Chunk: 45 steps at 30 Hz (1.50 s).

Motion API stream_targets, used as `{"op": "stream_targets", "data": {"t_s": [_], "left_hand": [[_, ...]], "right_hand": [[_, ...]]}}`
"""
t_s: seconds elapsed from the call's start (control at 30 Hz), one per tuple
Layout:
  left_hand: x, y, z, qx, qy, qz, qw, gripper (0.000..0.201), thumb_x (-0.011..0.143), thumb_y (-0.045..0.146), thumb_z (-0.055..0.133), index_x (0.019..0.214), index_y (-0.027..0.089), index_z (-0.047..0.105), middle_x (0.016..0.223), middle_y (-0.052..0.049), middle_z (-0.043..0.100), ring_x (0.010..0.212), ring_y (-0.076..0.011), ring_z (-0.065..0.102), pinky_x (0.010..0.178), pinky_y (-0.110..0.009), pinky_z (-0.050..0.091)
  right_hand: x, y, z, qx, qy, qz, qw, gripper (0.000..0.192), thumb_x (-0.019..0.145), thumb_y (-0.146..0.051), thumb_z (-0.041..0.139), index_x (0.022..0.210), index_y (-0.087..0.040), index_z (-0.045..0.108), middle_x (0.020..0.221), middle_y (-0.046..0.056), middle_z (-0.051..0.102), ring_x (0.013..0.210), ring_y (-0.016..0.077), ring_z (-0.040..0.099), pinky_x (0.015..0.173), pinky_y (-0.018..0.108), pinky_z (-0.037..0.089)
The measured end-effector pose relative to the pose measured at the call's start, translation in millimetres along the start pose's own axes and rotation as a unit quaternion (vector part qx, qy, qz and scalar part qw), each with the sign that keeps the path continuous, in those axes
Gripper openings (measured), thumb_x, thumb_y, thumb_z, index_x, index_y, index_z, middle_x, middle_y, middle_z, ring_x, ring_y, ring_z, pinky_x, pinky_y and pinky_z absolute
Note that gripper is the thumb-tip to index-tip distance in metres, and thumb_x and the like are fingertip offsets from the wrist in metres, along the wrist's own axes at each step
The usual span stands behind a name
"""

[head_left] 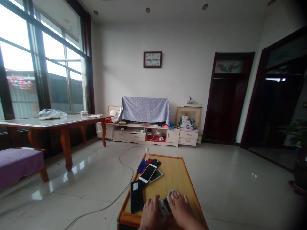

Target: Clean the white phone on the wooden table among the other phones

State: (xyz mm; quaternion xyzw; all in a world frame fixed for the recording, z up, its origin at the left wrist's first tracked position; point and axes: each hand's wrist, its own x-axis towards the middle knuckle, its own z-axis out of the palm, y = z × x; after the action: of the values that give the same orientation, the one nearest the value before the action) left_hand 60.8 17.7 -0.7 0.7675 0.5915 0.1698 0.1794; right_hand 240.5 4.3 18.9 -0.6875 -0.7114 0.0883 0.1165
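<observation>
Head view. At the bottom edge, both hands together on a small phone (165, 206), near the front end of a low wooden table (175, 174). Left hand (150, 213) curled around the left side of the phone, fingers bent over its edge. Right hand (180, 207) laid flat over the right side, fingers spread toward the top of it. Phone held between the two hands, grey or silver body with a dark middle part, lying tilted; much of it covered by the fingers, so front or back cannot be told. No brand or writing readable on it.

Just left of the left hand, a black flat device (136, 196) lying lengthwise close to the table edge, with a small pale label on its upper part, too small to read. Further up the table, a loose pile of phones (149, 171): one white with a dark screen on top, one purple, one red, one black, partly overlapping. A small clear bottle (146, 150) standing on the floor just past the far end of the table.

Beyond, a white cable (124, 179) running over the shiny tiled floor. On the far wall, a wall clock (153, 59) in a dark red frame, with numbers on a white face, too small to read.
</observation>
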Motion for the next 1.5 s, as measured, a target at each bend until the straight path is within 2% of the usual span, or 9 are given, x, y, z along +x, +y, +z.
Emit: {"op": "stream_targets", "data": {"t_s": [0.17,0.33,0.5,0.57,0.77,0.97,1.2,1.4,1.5], "left_hand": [[0.9,0.2,3.2,-0.008,-0.009,-0.012,1.0,0.067,0.083,0.039,0.049,0.147,0.021,0.043,0.149,-0.009,0.054,0.136,-0.0255,0.046,0.112,-0.035,0.032],[-2.8,4.3,-0.8,-0.014,0.0,-0.006,1.0,0.089,0.073,0.052,0.061,0.15,0.016,0.038,0.143,-0.012,0.059,0.133,-0.0288,0.047,0.114,-0.036,0.031],[-5.5,5.8,-4.8,-0.024,-0.017,0.0,1.0,0.096,0.062,0.044,0.067,0.149,0.015,0.039,0.139,-0.011,0.06,0.131,-0.0299,0.047,0.114,-0.036,0.032],[-5.0,4.6,-3.4,-0.024,-0.015,0.003,1.0,0.096,0.062,0.045,0.068,0.149,0.015,0.04,0.141,-0.012,0.059,0.132,-0.0308,0.047,0.114,-0.036,0.032],[-3.2,1.1,3.1,-0.02,-0.008,-0.011,1.0,0.075,0.078,0.047,0.054,0.147,0.019,0.043,0.148,-0.011,0.055,0.137,-0.0295,0.045,0.115,-0.037,0.031],[0.8,-1.6,7.1,-0.014,-0.002,0.001,1.0,0.096,0.062,0.049,0.068,0.149,0.016,0.041,0.142,-0.013,0.06,0.135,-0.0323,0.046,0.114,-0.038,0.033],[2.3,-0.5,7.0,-0.026,0.007,0.003,1.0,0.076,0.075,0.052,0.059,0.143,0.021,0.047,0.144,-0.011,0.058,0.13,-0.0287,0.05,0.111,-0.037,0.036],[1.9,-0.3,6.4,-0.033,0.001,0.005,0.999,0.092,0.059,0.044,0.069,0.144,0.018,0.045,0.135,-0.011,0.062,0.129,-0.0304,0.05,0.11,-0.036,0.036],[0.3,0.0,7.2,-0.028,0.004,0.008,1.0,0.091,0.06,0.043,0.068,0.144,0.017,0.045,0.138,-0.012,0.06,0.129,-0.03,0.049,0.112,-0.035,0.034]], "right_hand": [[-12.0,-37.7,13.9,0.093,-0.046,-0.132,0.986,0.057,0.107,-0.05,0.015,0.154,-0.035,0.043,0.157,0.001,0.047,0.148,0.0234,0.04,0.127,0.051,0.012],[6.7,-10.6,4.6,0.024,-0.029,-0.033,0.999,0.06,0.105,-0.054,0.018,0.15,-0.031,0.049,0.157,0.001,0.048,0.151,0.0234,0.033,0.126,0.052,0.008],[20.1,22.2,0.9,0.002,0.0,0.054,0.999,0.066,0.104,-0.053,0.019,0.151,-0.018,0.049,0.159,0.013,0.043,0.154,0.0332,0.026,0.122,0.065,0.007],[11.8,13.0,7.4,-0.002,0.003,0.044,0.999,0.066,0.104,-0.053,0.021,0.151,-0.016,0.049,0.159,0.014,0.043,0.153,0.0325,0.027,0.124,0.063,0.006],[-14.1,-21.7,24.9,0.048,-0.029,-0.122,0.991,0.057,0.106,-0.05,0.017,0.15,-0.033,0.05,0.154,0.001,0.051,0.149,0.0247,0.038,0.127,0.055,0.007],[10.9,7.5,10.6,-0.009,0.011,0.015,1.0,0.059,0.104,-0.048,0.021,0.148,-0.026,0.053,0.156,0.007,0.048,0.151,0.0335,0.033,0.123,0.065,0.011],[1.6,-25.4,18.0,0.068,-0.037,-0.124,0.989,0.058,0.106,-0.048,0.016,0.153,-0.033,0.044,0.156,0.0,0.048,0.152,0.0274,0.032,0.126,0.058,0.008],[19.8,29.2,13.9,-0.043,0.045,0.035,0.997,0.06,0.104,-0.045,0.023,0.149,-0.02,0.052,0.156,0.01,0.048,0.154,0.0327,0.024,0.124,0.062,-0.002],[15.4,40.9,18.2,-0.062,0.054,0.054,0.995,0.06,0.103,-0.044,0.026,0.15,-0.018,0.051,0.157,0.012,0.045,0.154,0.0334,0.025,0.123,0.063,-0.002]]}}
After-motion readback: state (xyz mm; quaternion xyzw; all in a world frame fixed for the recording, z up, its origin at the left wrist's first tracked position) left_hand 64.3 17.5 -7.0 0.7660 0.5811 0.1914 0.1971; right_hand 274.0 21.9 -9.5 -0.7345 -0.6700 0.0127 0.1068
